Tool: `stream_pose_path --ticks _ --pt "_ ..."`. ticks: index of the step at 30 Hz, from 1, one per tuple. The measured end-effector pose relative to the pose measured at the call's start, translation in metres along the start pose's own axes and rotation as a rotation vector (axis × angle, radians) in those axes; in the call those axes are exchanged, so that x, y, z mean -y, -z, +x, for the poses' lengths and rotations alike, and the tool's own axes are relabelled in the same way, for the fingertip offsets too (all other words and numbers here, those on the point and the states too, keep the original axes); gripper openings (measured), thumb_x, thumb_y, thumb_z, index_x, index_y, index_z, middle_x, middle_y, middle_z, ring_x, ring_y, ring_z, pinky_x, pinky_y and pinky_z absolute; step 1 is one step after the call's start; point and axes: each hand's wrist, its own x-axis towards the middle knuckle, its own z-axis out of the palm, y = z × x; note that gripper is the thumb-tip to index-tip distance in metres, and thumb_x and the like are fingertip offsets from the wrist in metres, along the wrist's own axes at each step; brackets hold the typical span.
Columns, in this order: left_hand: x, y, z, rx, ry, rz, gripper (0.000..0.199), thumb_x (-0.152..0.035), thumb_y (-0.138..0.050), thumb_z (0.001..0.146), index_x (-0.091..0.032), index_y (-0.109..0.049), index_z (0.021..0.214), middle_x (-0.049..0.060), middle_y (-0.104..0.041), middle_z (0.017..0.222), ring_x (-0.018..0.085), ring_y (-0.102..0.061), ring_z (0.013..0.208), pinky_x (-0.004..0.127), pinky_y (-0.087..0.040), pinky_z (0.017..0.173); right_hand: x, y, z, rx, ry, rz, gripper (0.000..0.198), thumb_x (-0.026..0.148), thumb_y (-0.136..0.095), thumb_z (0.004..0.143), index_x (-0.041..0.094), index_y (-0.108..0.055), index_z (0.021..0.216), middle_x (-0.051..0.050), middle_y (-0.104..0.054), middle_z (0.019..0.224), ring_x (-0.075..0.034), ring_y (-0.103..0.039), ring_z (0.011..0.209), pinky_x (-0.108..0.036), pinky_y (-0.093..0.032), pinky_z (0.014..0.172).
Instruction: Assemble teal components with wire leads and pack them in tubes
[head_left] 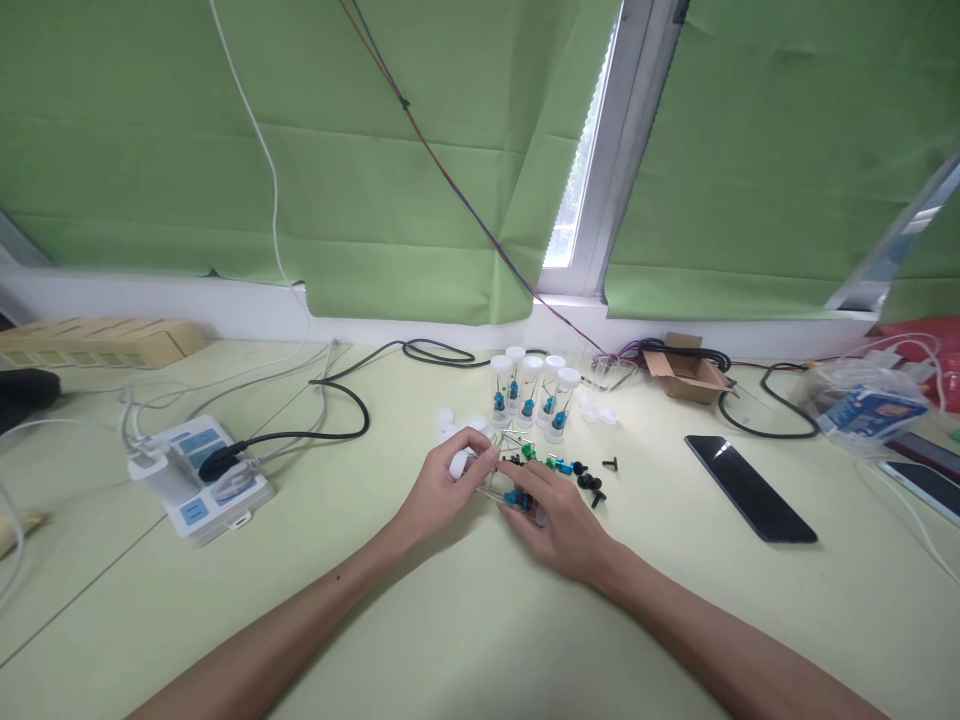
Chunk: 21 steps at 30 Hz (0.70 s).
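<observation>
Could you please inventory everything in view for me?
vials: five, clear, white-capped, centre
tube: one, clear, right hand
cap: one, white, left hand
loose caps: several, white, beside vials
small parts: several, black, green, blue, centre
power strip: one, white, left
cables: several, mixed, left, back, right
phones: two, dark and pale, right
box: one, brown, back right
bag: one, clear, right
bundle: one, red, right edge
block: one, tan, back left
dark item: one, left edge
blinds: several, green, back
window frames: several, pale, back
table: one, pale, below
arms and hands: two each, bare, centre
</observation>
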Motion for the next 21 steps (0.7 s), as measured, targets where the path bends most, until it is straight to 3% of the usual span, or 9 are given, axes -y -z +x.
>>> stream_pose_path --ticks 11,21 --pt "0.005 0.0003 0.0011 -0.002 0.008 0.026 0.018 -0.036 -0.056 0.089 -0.019 -0.057 0.082 -0.003 -0.054 0.074 0.01 -0.045 0.058 0.023 -0.036 0.056 -0.0008 -0.0005 -0.0008 -0.001 0.015 0.02 0.05 0.019 -0.056 0.091 0.025 -0.046 0.139 -0.006 -0.057 0.093 -0.018 -0.056 0.074 -0.031 -0.051 0.065" --pt "0.0024 0.0009 0.0015 -0.007 -0.047 0.071 0.017 -0.032 -0.055 0.088 -0.019 -0.059 0.077 0.0 -0.058 0.074 0.015 -0.052 0.071 0.025 -0.042 0.068 -0.0029 -0.0003 -0.0005 -0.004 0.02 0.036 0.049 0.02 -0.056 0.091 0.025 -0.047 0.139 -0.006 -0.057 0.093 -0.018 -0.056 0.076 -0.031 -0.051 0.066"
